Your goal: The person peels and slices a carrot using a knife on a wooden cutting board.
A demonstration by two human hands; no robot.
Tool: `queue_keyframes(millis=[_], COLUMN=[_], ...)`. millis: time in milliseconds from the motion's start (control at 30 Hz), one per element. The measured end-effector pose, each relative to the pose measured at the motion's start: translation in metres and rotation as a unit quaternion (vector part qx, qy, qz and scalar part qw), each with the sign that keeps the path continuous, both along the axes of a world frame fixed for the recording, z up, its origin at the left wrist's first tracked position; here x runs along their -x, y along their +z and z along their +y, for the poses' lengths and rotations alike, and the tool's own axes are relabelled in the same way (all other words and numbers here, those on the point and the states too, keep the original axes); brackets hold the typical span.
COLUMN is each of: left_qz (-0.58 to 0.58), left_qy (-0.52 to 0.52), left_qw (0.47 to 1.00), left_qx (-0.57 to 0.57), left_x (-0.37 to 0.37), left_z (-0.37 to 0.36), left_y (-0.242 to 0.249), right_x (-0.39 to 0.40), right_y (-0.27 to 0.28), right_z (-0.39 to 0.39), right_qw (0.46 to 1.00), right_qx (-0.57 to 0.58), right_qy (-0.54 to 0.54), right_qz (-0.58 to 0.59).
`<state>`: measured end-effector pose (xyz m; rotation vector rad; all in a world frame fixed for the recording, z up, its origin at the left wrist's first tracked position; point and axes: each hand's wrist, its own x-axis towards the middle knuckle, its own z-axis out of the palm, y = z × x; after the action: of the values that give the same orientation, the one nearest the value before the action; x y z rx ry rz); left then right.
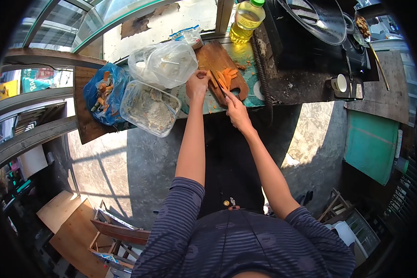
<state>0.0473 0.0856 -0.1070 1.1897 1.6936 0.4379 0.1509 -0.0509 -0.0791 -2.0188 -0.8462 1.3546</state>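
Note:
On the wooden cutting board lie cut orange carrot sticks, with small bits scattered around them. My left hand is at the board's left edge, its fingers closed on a piece of carrot. My right hand grips the handle of a knife, whose dark blade points away from me over the board, beside the carrot. Part of the blade is hard to make out. Left of my left hand are a clear plastic tub of pale floury mix and a white plastic bag.
A blue bag of peelings sits at the counter's left end. Behind the board stands an oil bottle with a green cap. To the right are a black hose, a stove with a pan lid, and a cup.

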Motion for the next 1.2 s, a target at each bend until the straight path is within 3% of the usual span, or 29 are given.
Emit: queue_keyframes(millis=[200, 433, 700, 800, 900, 1200], left_qz=[0.011, 0.019, 0.002, -0.01, -0.036, -0.141], left_qy=[-0.005, -0.001, 0.005, 0.016, 0.031, 0.048], left_qw=[1.0, 1.0, 1.0, 1.0, 0.999, 0.988], left_qx=[0.01, 0.001, 0.016, 0.009, -0.013, -0.042], left_x=[0.002, 0.0, 0.0, -0.001, 0.002, 0.0], left_z=[-0.001, -0.002, -0.001, -0.004, -0.006, -0.022], left_y=[0.0, -0.002, 0.004, -0.002, -0.009, -0.006], right_x=[-0.008, 0.007, 0.029, 0.029, 0.028, 0.02], right_y=[0.036, 0.014, -0.005, -0.013, -0.018, -0.001], right_z=[0.001, -0.002, -0.033, -0.032, -0.023, -0.02], right_qw=[0.995, 0.993, 0.957, 0.988, 0.992, 0.971], right_qx=[0.05, 0.023, 0.006, -0.026, -0.065, -0.021], right_qy=[0.059, 0.049, 0.083, -0.004, -0.098, -0.111], right_qz=[-0.065, -0.108, -0.277, -0.155, 0.04, 0.212])
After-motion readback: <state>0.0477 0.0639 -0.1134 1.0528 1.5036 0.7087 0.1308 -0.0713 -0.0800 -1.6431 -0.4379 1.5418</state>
